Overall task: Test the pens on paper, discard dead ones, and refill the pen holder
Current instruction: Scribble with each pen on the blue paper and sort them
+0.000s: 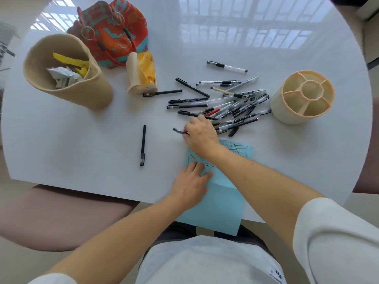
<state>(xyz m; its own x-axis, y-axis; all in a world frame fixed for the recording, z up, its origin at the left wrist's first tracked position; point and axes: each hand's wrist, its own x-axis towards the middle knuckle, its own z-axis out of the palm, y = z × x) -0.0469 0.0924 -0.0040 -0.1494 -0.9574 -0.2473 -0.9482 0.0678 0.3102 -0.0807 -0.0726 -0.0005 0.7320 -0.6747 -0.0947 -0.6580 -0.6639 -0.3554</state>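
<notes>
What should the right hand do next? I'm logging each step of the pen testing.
Probably bring the pen the right hand pinches down to the blue paper, which the left hand presses flat, and scribble. The pen holder holds no pens.

Obscured and blurred regions

Motion-blurred: dark pen [180, 131] in right hand [202, 136]. Partly covered by both forearms: blue paper [221, 203]. Illegible: pen barrel markings.
</notes>
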